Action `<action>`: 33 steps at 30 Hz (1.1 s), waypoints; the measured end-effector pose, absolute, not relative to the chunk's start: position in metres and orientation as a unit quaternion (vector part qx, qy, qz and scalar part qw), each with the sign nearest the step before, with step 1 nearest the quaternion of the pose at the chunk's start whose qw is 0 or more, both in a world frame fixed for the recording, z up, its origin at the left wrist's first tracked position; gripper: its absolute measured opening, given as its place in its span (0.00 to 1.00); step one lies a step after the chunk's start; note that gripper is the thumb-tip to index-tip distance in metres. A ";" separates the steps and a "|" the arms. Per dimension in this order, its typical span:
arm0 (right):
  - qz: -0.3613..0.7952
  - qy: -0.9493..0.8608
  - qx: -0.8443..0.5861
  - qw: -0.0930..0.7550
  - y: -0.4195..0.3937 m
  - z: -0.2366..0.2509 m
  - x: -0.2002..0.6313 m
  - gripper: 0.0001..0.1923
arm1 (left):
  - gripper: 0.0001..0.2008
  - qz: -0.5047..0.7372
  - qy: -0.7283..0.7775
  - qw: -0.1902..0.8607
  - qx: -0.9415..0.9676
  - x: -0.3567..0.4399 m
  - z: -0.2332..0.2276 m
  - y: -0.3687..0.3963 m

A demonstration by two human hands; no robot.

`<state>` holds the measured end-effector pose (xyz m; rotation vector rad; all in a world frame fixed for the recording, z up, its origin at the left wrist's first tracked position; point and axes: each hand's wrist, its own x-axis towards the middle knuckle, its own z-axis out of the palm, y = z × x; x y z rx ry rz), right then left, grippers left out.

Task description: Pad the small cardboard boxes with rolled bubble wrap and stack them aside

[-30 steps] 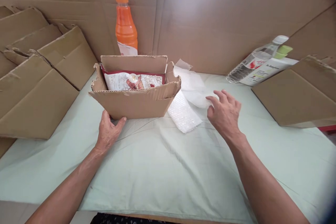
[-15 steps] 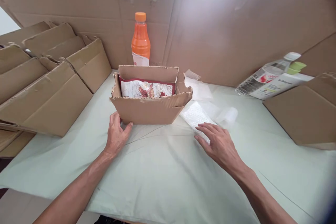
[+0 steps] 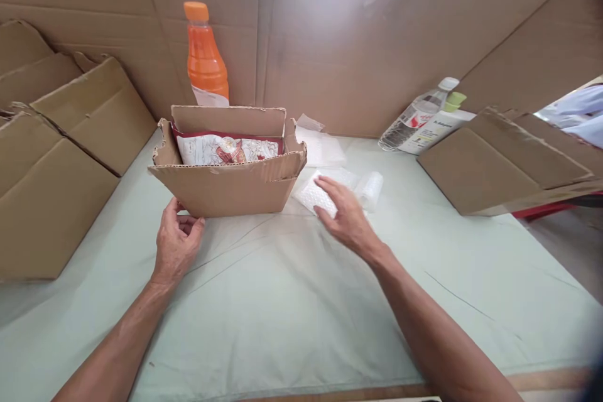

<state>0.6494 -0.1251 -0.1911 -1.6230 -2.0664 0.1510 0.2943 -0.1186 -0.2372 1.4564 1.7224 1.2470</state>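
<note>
An open cardboard box (image 3: 226, 191) stands on the cloth in front of me, with a white and dark red printed packet (image 3: 217, 149) inside. My left hand (image 3: 178, 242) is at the box's lower left corner. Its fingers are loosely curled against the corner, thumb apart, without a clear grip. To the right, my right hand (image 3: 343, 217) hovers or rests over a piece of bubble wrap (image 3: 315, 193), fingers spread; I cannot tell whether it touches the wrap. A small roll of bubble wrap (image 3: 370, 190) lies just beyond that hand.
Behind the box stands an orange bottle (image 3: 207, 63). Several cardboard boxes (image 3: 89, 113) crowd the left. At the right, a clear bottle (image 3: 417, 116) leans on a white carton (image 3: 436, 132) near another cardboard box (image 3: 480, 163). White wrapping sheets (image 3: 325, 147) lie by the cardboard wall (image 3: 320, 63).
The view has swung right, so everything sits further left. My right hand has moved forward over the bubble wrap. My left hand stays by the box corner, fingers more curled.
</note>
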 end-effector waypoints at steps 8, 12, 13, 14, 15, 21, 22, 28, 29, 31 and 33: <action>-0.070 -0.566 -0.789 0.227 -0.122 -0.198 0.769 0.11 | 0.35 0.482 0.649 0.271 0.522 0.295 -0.233 -0.119; -0.127 -0.493 -0.790 0.343 -0.147 -0.178 0.772 0.13 | 0.36 0.496 0.653 0.252 0.514 0.291 -0.237 -0.118; -0.126 -0.480 -0.774 0.394 -0.157 -0.171 0.762 0.13 | 0.36 0.504 0.654 0.242 0.510 0.289 -0.237 -0.117; -0.111 -0.469 -0.752 0.450 -0.169 -0.166 0.749 0.14 | 0.35 0.513 0.655 0.229 0.505 0.288 -0.237 -0.116; -0.082 -0.456 -0.726 0.509 -0.183 -0.163 0.732 0.15 | 0.35 0.522 0.657 0.216 0.499 0.286 -0.237 -0.115; 0.327 -0.411 -0.616 0.586 -0.303 -0.194 0.614 0.14 | 0.33 0.543 0.640 0.159 0.519 0.279 -0.215 -0.149; 0.367 -0.432 -0.601 0.563 -0.324 -0.202 0.604 0.14 | 0.32 0.537 0.633 0.156 0.535 0.280 -0.210 -0.161; 0.229 -0.505 -0.693 0.460 -0.368 -0.206 0.622 0.09 | 0.19 0.416 0.563 0.245 0.671 0.316 -0.199 -0.227; 0.210 -0.521 -0.702 0.437 -0.361 -0.202 0.628 0.11 | 0.18 0.391 0.543 0.268 0.693 0.325 -0.202 -0.234; 0.185 -0.578 -0.688 0.398 -0.339 -0.195 0.633 0.17 | 0.19 0.341 0.508 0.306 0.730 0.342 -0.208 -0.244; 0.167 -0.637 -0.658 0.366 -0.314 -0.192 0.630 0.20 | 0.20 0.303 0.488 0.311 0.757 0.358 -0.214 -0.250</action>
